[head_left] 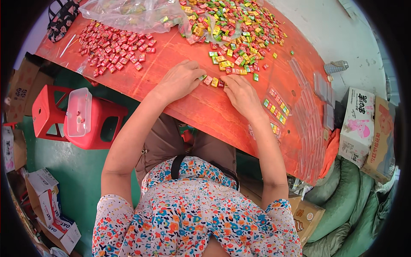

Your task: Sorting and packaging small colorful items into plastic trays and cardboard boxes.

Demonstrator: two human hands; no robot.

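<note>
A short row of small coloured boxes (215, 82) lies on the red table (180, 100) between my hands, with green, pink, yellow and dark red ones side by side. My left hand (183, 79) is closed with its fingertips at the green end. At the dark red end, the fingers of my right hand (242, 95) are bent together and partly cover the box. Just beyond my right hand spreads a big mixed pile of similar boxes (244, 40). Clear packs (276, 107) filled with rows of boxes lie right of my right forearm.
A pile of red boxes (117, 45) sits at far left beside a clear plastic bag (132, 17). Long clear plastic strips (310, 128) cover the right side. Red stools (96, 122), one bearing a clear tub (79, 112), stand left; cartons (357, 124) stand right.
</note>
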